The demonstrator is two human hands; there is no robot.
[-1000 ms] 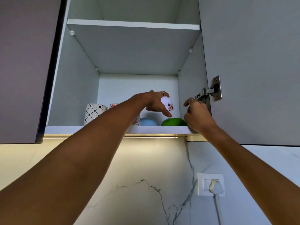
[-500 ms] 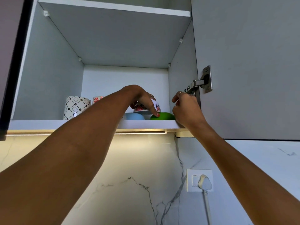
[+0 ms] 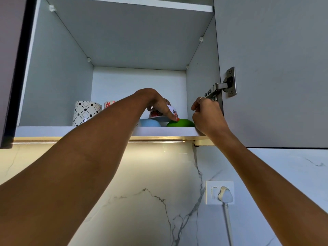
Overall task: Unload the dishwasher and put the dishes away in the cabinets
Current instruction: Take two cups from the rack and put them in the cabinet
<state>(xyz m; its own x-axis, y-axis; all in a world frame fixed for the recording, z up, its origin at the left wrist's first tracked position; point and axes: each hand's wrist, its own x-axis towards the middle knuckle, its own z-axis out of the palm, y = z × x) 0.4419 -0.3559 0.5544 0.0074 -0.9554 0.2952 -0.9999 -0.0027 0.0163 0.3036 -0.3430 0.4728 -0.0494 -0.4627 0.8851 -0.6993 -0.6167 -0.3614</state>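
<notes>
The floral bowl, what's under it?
The floral bowl, upside down in the left hand, sits over the blue bowl and green bowl. Whether it rests on them is hidden.

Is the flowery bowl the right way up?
Upside down. The floral bowl has its wide rim at the bottom, under the left hand.

Inside the open white wall cabinet (image 3: 53,71), the left hand (image 3: 156,103) grips a white floral ceramic bowl (image 3: 173,110), upturned over a pale blue bowl (image 3: 150,123) and a green bowl (image 3: 182,123). The right hand (image 3: 207,114) grips the cabinet's right edge beneath the steel door hinge (image 3: 225,86). A black-and-white patterned mug (image 3: 85,112) stands further left.
</notes>
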